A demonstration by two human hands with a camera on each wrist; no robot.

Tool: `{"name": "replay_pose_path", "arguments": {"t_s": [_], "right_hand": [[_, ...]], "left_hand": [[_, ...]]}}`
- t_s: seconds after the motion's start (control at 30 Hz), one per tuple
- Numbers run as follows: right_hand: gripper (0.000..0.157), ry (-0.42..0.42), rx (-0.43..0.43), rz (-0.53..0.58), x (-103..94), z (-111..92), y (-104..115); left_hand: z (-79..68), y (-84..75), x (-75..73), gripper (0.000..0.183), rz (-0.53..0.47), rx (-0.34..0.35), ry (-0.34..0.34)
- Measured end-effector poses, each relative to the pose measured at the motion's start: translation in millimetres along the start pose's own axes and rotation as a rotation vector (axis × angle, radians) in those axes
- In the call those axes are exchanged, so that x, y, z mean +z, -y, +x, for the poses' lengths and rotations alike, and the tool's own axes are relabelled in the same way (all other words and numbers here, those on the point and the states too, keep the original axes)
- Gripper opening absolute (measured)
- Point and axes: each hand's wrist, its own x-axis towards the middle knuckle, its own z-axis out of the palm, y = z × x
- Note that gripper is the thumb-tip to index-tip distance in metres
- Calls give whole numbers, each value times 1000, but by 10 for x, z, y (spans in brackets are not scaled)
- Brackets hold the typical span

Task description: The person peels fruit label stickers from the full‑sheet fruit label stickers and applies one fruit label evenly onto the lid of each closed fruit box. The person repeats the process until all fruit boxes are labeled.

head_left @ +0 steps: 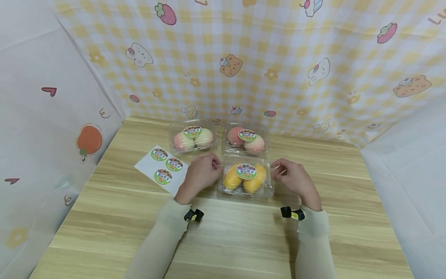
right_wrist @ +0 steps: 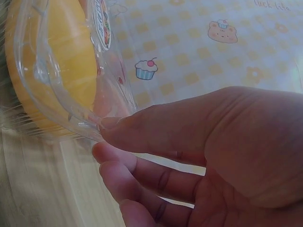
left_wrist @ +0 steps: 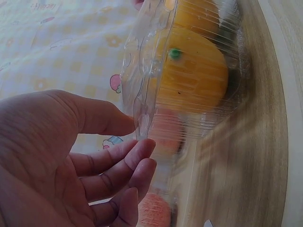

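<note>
A clear plastic clamshell box (head_left: pixel 245 193) stands between the two hands. Two yellow mangoes (head_left: pixel 253 185) lie inside, and a round green fruit label (head_left: pixel 246 171) is on its lid. The left hand (head_left: pixel 203 170) pinches the box's rim (left_wrist: pixel 143 118) between thumb and fingertips on the left side. On the opposite side, the right hand (head_left: pixel 294 176) has its thumb (right_wrist: pixel 142 127) on the rim and its fingertips beneath, pinching the edge.
Behind stand two more clear boxes, each labelled: one with pink and pale peaches (head_left: pixel 254 145), another with paler peaches (head_left: pixel 184 142). A white sheet (head_left: pixel 143 166) with three round labels lies left of the left hand, on the wooden table (head_left: pixel 223 240). A checked curtain (head_left: pixel 195 50) hangs behind.
</note>
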Motion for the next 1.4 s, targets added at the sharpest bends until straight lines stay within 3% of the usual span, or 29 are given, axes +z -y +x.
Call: {"name": "replay_pose_path", "arguments": {"t_s": [1.4], "right_hand": [[31,37,-3,12,-186,-131,-150]], "left_hand": [[-55,-186,165,11,0,96,0]]}}
